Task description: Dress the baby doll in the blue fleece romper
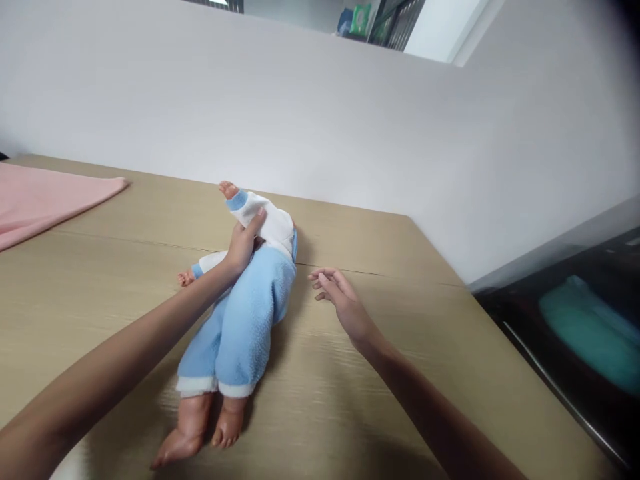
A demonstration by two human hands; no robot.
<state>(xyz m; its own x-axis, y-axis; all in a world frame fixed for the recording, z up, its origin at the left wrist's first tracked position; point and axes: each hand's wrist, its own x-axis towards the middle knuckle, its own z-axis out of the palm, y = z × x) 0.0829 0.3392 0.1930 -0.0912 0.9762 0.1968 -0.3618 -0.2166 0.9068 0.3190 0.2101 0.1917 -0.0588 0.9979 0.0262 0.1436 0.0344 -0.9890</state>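
Note:
A baby doll in a white top and fluffy blue trousers lies turned on its side on the wooden table, its bare feet towards me. My left hand grips the doll at the chest and upper arm, thumb over the white sleeve. One doll arm points up and away; the other rests out to the left. The doll's head is almost wholly hidden behind its shoulder. To the right of the doll, my right hand hovers over the table, fingers loosely bent and apart, touching nothing.
A pink cloth lies at the table's far left. Behind the table rises a white wall with an opening at the top. Past the table's right edge is a dark surface with a blurred teal item on it.

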